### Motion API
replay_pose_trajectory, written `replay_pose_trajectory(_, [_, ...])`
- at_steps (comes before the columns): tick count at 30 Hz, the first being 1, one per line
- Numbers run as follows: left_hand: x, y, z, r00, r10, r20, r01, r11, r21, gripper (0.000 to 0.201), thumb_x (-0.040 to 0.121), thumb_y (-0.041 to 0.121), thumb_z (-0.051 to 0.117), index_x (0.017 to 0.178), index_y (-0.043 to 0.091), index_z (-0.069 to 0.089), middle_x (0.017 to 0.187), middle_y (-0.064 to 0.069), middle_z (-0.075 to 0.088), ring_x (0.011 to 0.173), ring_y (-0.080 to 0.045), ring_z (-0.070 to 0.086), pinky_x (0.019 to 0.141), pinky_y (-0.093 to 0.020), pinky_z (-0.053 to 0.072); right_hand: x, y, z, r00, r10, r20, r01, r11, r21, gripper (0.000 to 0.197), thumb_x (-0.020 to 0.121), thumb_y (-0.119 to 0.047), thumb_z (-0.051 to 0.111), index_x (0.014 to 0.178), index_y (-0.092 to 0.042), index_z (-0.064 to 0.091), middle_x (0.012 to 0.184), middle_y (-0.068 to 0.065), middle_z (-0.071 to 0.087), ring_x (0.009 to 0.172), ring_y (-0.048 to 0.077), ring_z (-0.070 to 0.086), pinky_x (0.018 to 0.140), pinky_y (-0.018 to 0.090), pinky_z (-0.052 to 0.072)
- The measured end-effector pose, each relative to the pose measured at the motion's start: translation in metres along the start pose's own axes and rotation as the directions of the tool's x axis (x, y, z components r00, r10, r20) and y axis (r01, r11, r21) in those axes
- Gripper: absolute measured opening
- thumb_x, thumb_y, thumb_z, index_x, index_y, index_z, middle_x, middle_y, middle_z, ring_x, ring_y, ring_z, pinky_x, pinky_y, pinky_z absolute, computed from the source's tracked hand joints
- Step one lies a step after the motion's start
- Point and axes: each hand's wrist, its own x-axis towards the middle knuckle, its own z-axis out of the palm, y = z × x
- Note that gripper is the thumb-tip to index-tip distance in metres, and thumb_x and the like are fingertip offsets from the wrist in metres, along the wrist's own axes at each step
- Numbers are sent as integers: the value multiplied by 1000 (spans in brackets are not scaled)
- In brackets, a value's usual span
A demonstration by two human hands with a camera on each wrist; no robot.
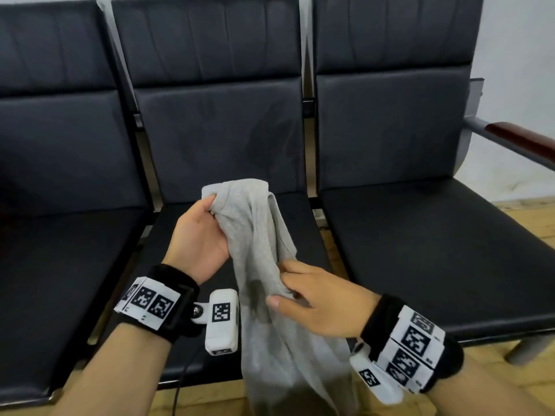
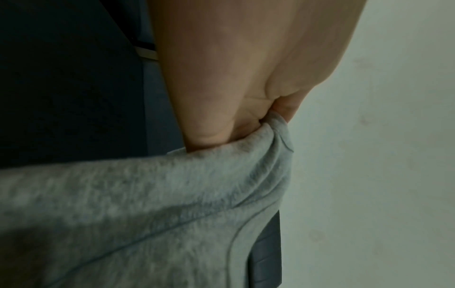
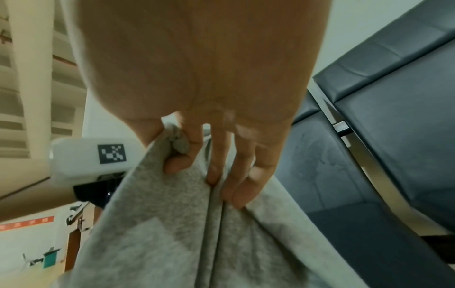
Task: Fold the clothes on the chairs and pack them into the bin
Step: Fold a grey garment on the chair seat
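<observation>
My left hand (image 1: 200, 235) gripping the top of a grey garment (image 1: 264, 265) above the middle chair (image 1: 216, 139), fingers hidden in cloth, my right hand (image 1: 318, 298) pinching a lower fold, hem cut off below, dark print unreadable, wall sign blurred.

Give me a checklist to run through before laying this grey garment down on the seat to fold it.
1. Left hand has a grip on the grey knit garment: ok, it holds bunched fabric at the top end.
2. Right hand has a grip: ok, thumb and fingers pinch the fabric lower down.
3. Garment spread flat: not ok, it hangs bunched and twisted between the hands.
4. Middle black padded chair seat free for folding: ok, no other clothes show on it.
5. Garment's lower end off the floor: cannot tell, it runs out of view.
6. Bin within reach: cannot tell, no bin shows in any view.
</observation>
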Motion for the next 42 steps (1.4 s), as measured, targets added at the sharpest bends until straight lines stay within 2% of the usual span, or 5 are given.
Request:
replay_pose_trajectory(8, [17,0,-2,999,-47,0,47,999,14,54,108,34,30,144,3,56,143,-18,62,133,-33,60,112,-50,47,16,30,-6,978,204,-51,-199,975,96,43,108,-52,27,100,-19,54,117,-12,39,106,6,54,105,29,43])
replay_pose_trajectory(15, [20,0,0,999,-47,-15,47,998,38,51,108,32,31,144,5,55,141,-16,63,132,-31,61,113,-49,42,11,63,-16,970,242,22,-243,962,126,16,98,-41,64,92,-27,66,142,-11,35,140,1,31,110,24,35])
replay_pose_trajectory(25, [13,-1,7,998,-58,-4,59,997,44,51,108,31,30,143,4,56,140,-17,64,131,-31,62,110,-47,46,11,64,-15,964,217,-154,-159,934,321,12,95,-35,71,91,-25,77,119,-11,64,107,5,66,96,23,52])
replay_pose_trajectory(31, [6,-1,13,999,-43,-29,45,997,67,50,108,30,29,138,3,59,134,-16,68,125,-27,66,103,-43,47,10,55,-19,943,332,28,-230,588,775,16,96,-24,70,95,-8,72,122,0,72,109,20,71,96,35,57])
replay_pose_trajectory(42, [1,2,8,995,-56,-77,61,997,57,49,107,31,33,139,4,58,135,-15,68,126,-27,65,110,-45,43,14,53,-13,939,305,160,-236,231,944,14,98,-16,64,93,-13,77,110,11,73,103,20,70,93,32,57])
